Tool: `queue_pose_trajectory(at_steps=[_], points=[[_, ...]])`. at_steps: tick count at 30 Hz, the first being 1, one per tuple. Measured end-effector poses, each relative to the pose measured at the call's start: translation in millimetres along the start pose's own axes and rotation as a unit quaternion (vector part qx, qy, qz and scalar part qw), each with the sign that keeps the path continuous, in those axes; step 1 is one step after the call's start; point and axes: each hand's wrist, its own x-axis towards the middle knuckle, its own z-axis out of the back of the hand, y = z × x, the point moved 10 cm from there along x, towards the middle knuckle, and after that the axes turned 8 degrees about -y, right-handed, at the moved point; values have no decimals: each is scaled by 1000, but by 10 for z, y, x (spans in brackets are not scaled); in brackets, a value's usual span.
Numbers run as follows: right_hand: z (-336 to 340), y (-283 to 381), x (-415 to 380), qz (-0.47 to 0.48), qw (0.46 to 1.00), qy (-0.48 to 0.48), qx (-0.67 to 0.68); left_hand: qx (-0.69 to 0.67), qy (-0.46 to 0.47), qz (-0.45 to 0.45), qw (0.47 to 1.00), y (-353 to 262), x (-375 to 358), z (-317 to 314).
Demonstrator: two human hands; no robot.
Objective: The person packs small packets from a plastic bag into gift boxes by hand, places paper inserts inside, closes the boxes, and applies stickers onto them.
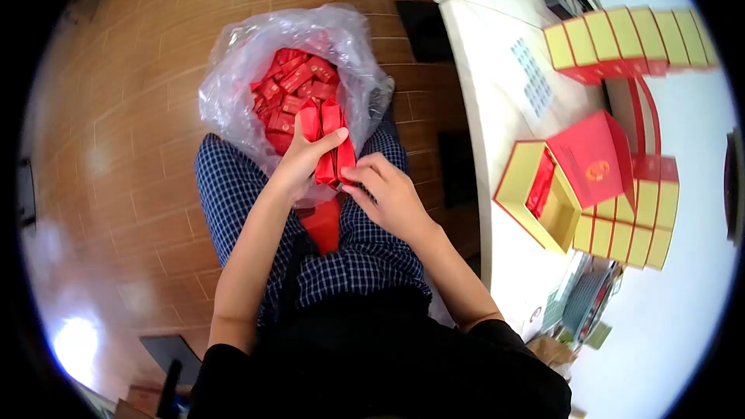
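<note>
Red packets (330, 116) stand side by side above my lap, with my left hand (306, 157) wrapped round them from the left, thumb across their front. The fingers of my right hand (383, 191) are pinched at the lower right end of the packets. Just beyond my hands, a clear plastic bag (225, 77) stands open between my legs, with several small red packets (293, 81) inside. A red piece (322, 226) lies on my lap below the hands.
On the white table (485, 93) at the right, an open red and yellow box (565, 217) holds a red packet (541, 186). Rows of similar boxes (621, 35) stand behind it, near a sheet of pale blue stickers (532, 77).
</note>
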Motion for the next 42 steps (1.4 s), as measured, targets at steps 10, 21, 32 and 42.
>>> queue_pose_trajectory(at_steps=[10, 21, 32, 42], points=[[1592, -316, -862, -283, 904, -230, 223, 157, 248, -184, 938, -207, -809, -1806], [3331, -234, -1437, -237, 862, -437, 102, 233, 448, -375, 778, 91, -1496, -3896], [3459, -1222, -1772, -361, 808, -424, 190, 466, 314, -446, 697, 629, -950, -4224], [3259, -1464, -1766, -375, 845, -368, 99, 541, 259, -481, 639, 528, -798, -4147]])
